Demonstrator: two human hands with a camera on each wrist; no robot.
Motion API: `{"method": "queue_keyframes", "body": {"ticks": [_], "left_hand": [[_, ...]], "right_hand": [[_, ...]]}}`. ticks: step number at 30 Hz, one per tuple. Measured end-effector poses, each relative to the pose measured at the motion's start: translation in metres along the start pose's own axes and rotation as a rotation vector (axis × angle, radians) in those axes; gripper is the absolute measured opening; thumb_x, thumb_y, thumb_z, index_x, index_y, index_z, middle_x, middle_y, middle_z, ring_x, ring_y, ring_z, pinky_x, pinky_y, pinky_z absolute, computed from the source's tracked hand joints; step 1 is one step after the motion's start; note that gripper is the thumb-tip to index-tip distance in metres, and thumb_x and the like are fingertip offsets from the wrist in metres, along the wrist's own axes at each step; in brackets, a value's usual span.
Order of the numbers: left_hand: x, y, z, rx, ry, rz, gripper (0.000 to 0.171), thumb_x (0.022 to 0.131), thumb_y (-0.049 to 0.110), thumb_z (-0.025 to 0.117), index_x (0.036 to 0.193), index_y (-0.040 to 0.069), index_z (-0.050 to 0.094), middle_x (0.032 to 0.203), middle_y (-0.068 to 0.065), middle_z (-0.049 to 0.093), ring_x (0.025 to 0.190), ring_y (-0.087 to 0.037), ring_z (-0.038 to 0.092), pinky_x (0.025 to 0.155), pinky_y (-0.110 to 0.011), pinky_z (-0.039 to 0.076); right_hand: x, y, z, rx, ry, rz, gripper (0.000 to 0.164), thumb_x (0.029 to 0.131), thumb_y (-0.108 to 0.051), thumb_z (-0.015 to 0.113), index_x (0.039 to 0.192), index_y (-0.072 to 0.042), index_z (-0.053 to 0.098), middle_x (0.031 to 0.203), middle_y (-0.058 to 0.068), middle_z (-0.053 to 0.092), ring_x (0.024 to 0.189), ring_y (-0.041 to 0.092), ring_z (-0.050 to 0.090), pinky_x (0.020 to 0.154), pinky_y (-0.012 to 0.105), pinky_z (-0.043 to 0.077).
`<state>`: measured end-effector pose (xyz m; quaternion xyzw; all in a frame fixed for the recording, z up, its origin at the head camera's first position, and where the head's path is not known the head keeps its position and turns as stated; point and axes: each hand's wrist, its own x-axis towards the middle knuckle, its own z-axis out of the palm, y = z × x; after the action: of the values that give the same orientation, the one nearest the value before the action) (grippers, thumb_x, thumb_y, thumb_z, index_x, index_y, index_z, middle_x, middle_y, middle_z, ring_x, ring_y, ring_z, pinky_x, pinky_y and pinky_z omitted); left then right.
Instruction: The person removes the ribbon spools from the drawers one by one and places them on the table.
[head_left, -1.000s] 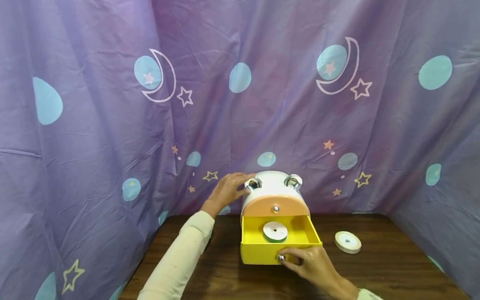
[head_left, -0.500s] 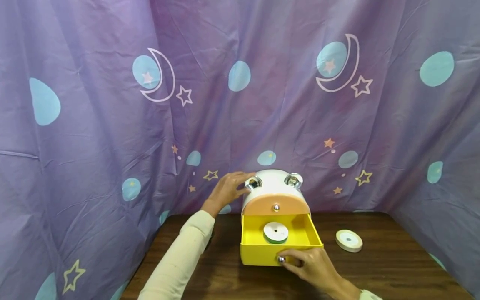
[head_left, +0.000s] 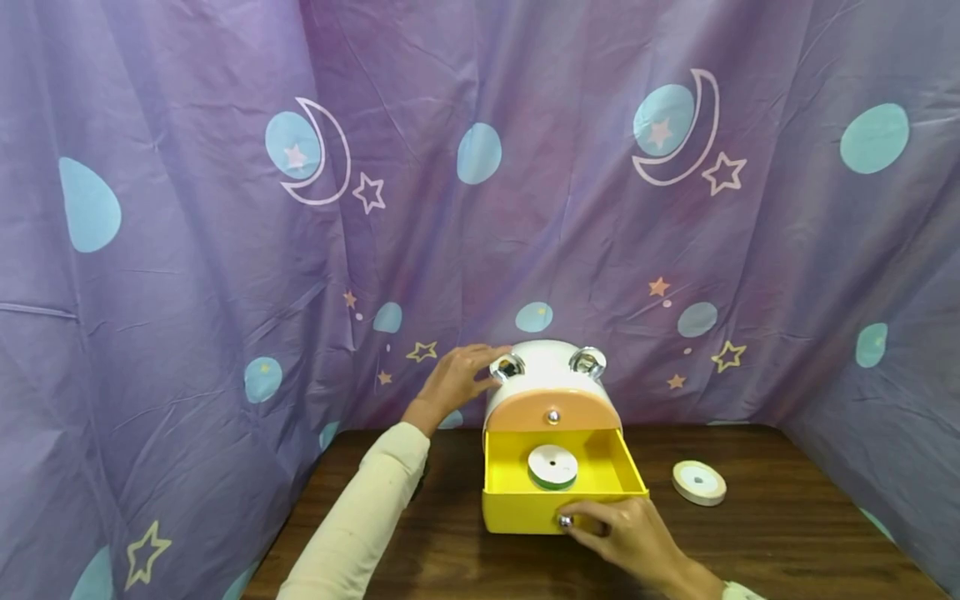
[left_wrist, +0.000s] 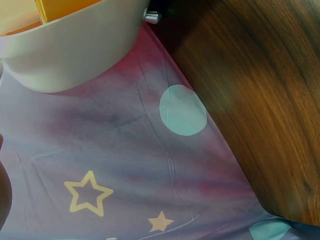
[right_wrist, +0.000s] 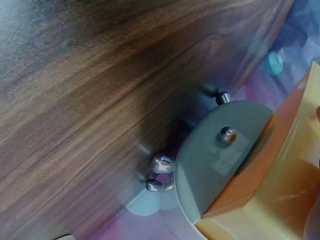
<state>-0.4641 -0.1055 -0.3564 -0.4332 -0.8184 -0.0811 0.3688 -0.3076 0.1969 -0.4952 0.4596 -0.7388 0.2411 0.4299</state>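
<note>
A small tabletop drawer cabinet [head_left: 552,363] has a white domed top, round silver ears and a peach upper front. My left hand [head_left: 459,377] holds the silver ear [head_left: 507,367] on its left side, thumb below and fingers above. The yellow lower drawer [head_left: 521,512] is pulled out, and a white-faced ribbon spool [head_left: 553,463] with a green edge lies flat in it. My right hand [head_left: 630,533] pinches the drawer's silver knob [head_left: 566,521] between thumb and index finger. In the right wrist view the yellow drawer [right_wrist: 270,200] juts out below the upper drawer knob [right_wrist: 227,135].
A cream ribbon spool [head_left: 699,483] lies on the brown wooden table [head_left: 780,517], right of the cabinet. Something dark green, mostly hidden, sits behind my left forearm. A purple curtain [head_left: 420,250] with moons and stars hangs around the table.
The yellow drawer has come a tiny bit further out, my right hand moving with it. My left hand stays on the ear. The head view shifted slightly.
</note>
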Motion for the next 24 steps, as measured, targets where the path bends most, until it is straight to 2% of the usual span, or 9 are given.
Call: {"method": "queue_keyframes", "body": {"ticks": [7, 14, 21, 24], "left_hand": [[-0.001, 0.001, -0.001, -0.005, -0.007, -0.017, 0.062, 0.086, 0.029, 0.087, 0.143, 0.016, 0.064, 0.126, -0.003, 0.074, 0.113, -0.024, 0.070, 0.102, -0.037, 0.056], [-0.001, 0.000, 0.000, -0.013, -0.002, -0.015, 0.063, 0.086, 0.029, 0.086, 0.144, 0.016, 0.064, 0.123, -0.003, 0.075, 0.111, -0.022, 0.070, 0.101, -0.035, 0.057], [0.000, -0.001, 0.000, -0.023, 0.001, -0.009, 0.063, 0.087, 0.027, 0.086, 0.145, 0.017, 0.063, 0.119, -0.004, 0.075, 0.109, -0.022, 0.070, 0.099, -0.034, 0.058], [0.000, -0.001, 0.000, -0.026, 0.004, -0.010, 0.063, 0.087, 0.027, 0.086, 0.144, 0.017, 0.064, 0.116, -0.004, 0.076, 0.107, -0.021, 0.070, 0.099, -0.033, 0.058]], "right_hand": [[0.000, -0.002, -0.001, -0.003, -0.017, -0.003, 0.023, 0.083, -0.029, 0.090, 0.103, -0.028, 0.080, 0.074, -0.020, 0.070, 0.057, -0.013, 0.050, 0.053, 0.002, 0.041], [0.007, -0.005, -0.009, -0.053, -0.031, -0.011, 0.027, 0.081, -0.034, 0.091, 0.105, -0.029, 0.081, 0.066, -0.021, 0.064, 0.055, -0.013, 0.040, 0.050, 0.003, 0.036], [0.024, -0.011, -0.020, -0.026, -0.044, 0.063, 0.031, 0.082, -0.038, 0.089, 0.109, -0.024, 0.082, 0.058, -0.023, 0.057, 0.052, -0.017, 0.041, 0.046, 0.003, 0.037], [0.037, -0.010, -0.025, -0.047, -0.039, 0.068, 0.031, 0.086, -0.044, 0.084, 0.108, -0.022, 0.083, 0.055, -0.024, 0.054, 0.050, -0.018, 0.035, 0.044, 0.002, 0.032]]}}
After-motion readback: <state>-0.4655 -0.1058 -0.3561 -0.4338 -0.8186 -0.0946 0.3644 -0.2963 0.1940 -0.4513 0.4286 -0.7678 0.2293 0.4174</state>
